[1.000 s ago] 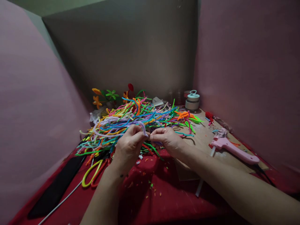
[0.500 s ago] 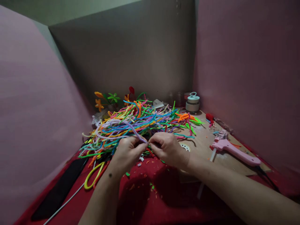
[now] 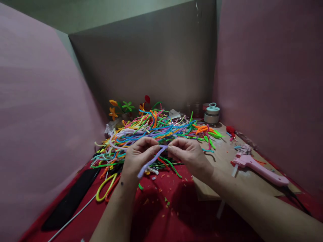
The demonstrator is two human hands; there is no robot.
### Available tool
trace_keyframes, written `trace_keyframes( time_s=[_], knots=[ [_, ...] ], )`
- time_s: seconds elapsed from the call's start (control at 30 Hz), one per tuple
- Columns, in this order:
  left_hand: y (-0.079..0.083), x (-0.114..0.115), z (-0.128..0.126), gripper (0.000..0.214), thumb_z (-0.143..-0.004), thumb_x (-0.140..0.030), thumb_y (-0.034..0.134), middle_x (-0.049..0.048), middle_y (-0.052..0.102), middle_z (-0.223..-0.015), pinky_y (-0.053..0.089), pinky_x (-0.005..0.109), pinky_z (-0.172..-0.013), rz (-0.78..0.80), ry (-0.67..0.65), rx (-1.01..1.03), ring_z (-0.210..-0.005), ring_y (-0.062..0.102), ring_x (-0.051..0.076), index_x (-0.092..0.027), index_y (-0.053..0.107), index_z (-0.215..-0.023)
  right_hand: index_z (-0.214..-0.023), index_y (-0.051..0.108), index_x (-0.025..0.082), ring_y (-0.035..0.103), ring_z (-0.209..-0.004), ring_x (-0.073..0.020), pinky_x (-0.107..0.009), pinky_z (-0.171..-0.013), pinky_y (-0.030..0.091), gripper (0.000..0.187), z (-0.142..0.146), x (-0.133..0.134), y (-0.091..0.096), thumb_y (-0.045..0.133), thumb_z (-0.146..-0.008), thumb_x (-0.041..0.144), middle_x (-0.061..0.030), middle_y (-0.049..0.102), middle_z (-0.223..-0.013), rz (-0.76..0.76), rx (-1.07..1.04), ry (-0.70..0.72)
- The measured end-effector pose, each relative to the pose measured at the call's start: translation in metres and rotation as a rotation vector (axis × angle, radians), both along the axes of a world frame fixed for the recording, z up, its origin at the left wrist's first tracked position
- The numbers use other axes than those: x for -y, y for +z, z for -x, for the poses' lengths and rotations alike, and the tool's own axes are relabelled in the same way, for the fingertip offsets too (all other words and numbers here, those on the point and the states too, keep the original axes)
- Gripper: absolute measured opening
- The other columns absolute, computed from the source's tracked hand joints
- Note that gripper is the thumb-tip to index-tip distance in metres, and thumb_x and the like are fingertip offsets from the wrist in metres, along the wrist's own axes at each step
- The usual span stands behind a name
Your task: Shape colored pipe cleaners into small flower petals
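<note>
A fuzzy lavender pipe cleaner is stretched between my hands, bent near the right fingertips so that one end hangs down toward my left wrist. My left hand pinches it between thumb and forefinger. Close beside it, my right hand pinches the same pipe cleaner at the bend. Just behind both hands spreads a big heap of pipe cleaners in many colours. The fingertips hide part of the held piece.
A pink glue gun lies on a cardboard sheet at right, near a lidded container. Pipe-cleaner flowers stand behind the heap. At left are a black flat object, a yellow loop and a thin white rod. Scraps dot the red cloth.
The lavender pipe cleaner, looping back over the heap before, now has an end folded down in front of my left hand. The view has shifted slightly, moving the scene rightward.
</note>
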State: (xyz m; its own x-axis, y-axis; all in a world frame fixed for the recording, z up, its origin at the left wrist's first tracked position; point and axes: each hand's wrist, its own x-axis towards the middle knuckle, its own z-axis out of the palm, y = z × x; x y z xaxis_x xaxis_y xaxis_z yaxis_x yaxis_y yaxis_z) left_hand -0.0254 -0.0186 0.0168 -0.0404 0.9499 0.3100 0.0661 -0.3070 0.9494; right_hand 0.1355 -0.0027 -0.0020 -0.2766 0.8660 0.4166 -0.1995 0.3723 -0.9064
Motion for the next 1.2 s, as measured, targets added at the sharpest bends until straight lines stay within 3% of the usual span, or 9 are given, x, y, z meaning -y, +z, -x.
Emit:
trace_keyframes(
  time_s=[0.1,0.17,0.37,0.5,0.6,0.67,0.87,1.03,1.2],
  knots=[
    [0.002,0.004,-0.003,0.008,-0.069,-0.021,0.068,0.0015,0.058,-0.080,0.043,0.023,-0.069,-0.283,0.012,-0.222,-0.076,0.054,0.013,-0.018,0.064,-0.075,-0.062,0.059,0.016,0.039,-0.045,-0.0076,-0.023,-0.045,0.029,0.016,0.001,-0.004,0.000,0.063,-0.070,0.028,0.0017,0.054,-0.053,0.205,-0.137,0.162],
    [0.003,0.007,-0.006,0.004,-0.073,-0.021,0.064,0.0016,0.057,-0.079,0.042,0.025,-0.073,-0.337,0.006,-0.332,-0.078,0.053,0.014,-0.017,0.063,-0.071,-0.060,0.059,0.015,0.040,-0.045,-0.0073,-0.023,-0.046,0.029,0.015,0.001,-0.006,0.000,0.064,-0.069,0.027,0.0017,0.054,-0.053,0.229,-0.168,0.230],
    [0.000,0.009,-0.009,0.014,-0.077,-0.028,0.059,-0.0036,0.048,-0.060,0.034,0.019,-0.051,-0.045,-0.009,-0.285,-0.054,0.041,0.007,-0.017,0.056,-0.069,-0.059,0.056,0.014,0.039,-0.045,-0.0067,-0.022,-0.045,0.031,0.016,0.001,-0.004,0.002,0.062,-0.069,0.026,0.0032,0.050,-0.050,0.219,-0.075,0.212],
    [-0.005,0.003,-0.010,0.021,-0.071,-0.031,0.062,-0.0070,0.037,-0.047,0.022,0.018,-0.040,0.334,-0.218,0.048,-0.041,0.028,0.004,-0.015,0.050,-0.064,-0.064,0.058,0.014,0.043,-0.052,-0.0084,-0.023,-0.052,0.034,0.013,0.002,-0.001,-0.005,0.055,-0.074,0.022,0.0014,0.051,-0.056,-0.128,0.159,-0.023],
    [-0.010,-0.001,-0.010,0.021,-0.070,-0.028,0.063,-0.0063,0.039,-0.048,0.024,0.018,-0.042,0.397,-0.307,0.161,-0.042,0.031,0.005,-0.015,0.048,-0.063,-0.066,0.059,0.014,0.049,-0.061,-0.0115,-0.026,-0.061,0.037,0.012,0.003,-0.001,-0.012,0.052,-0.075,0.017,-0.0026,0.057,-0.064,-0.447,0.326,-0.216],
    [-0.011,-0.002,-0.009,0.021,-0.072,-0.029,0.061,-0.0054,0.042,-0.050,0.026,0.019,-0.044,0.333,-0.277,0.118,-0.044,0.035,0.005,-0.015,0.048,-0.065,-0.067,0.059,0.014,0.050,-0.062,-0.0117,-0.025,-0.061,0.037,0.013,0.004,-0.003,-0.014,0.051,-0.076,0.018,-0.0029,0.057,-0.065,-0.420,0.322,-0.203],
    [-0.008,-0.001,-0.010,0.021,-0.081,-0.031,0.052,-0.0048,0.046,-0.054,0.033,0.019,-0.049,0.065,-0.007,-0.245,-0.049,0.040,0.007,-0.016,0.049,-0.066,-0.066,0.057,0.013,0.038,-0.050,-0.0068,-0.021,-0.048,0.032,0.014,0.007,-0.006,-0.009,0.056,-0.073,0.026,0.0027,0.049,-0.057,0.076,0.107,0.041],
    [-0.012,0.001,-0.017,0.008,-0.078,-0.024,0.055,-0.0007,0.058,-0.072,0.041,0.022,-0.064,-0.269,0.208,-0.501,-0.067,0.053,0.011,-0.018,0.061,-0.077,-0.062,0.054,0.013,0.038,-0.050,-0.0067,-0.021,-0.048,0.031,0.016,0.007,-0.005,-0.008,0.057,-0.071,0.027,0.0033,0.047,-0.054,0.123,0.053,-0.018],
    [-0.013,0.003,-0.022,0.012,-0.074,-0.026,0.061,-0.0008,0.061,-0.071,0.044,0.021,-0.057,-0.121,0.265,-0.311,-0.062,0.056,0.011,-0.017,0.060,-0.081,-0.068,0.059,0.013,0.039,-0.052,-0.0076,-0.021,-0.048,0.031,0.016,0.007,-0.006,-0.011,0.055,-0.073,0.027,0.0019,0.050,-0.057,0.059,0.115,-0.068]
  ],
)
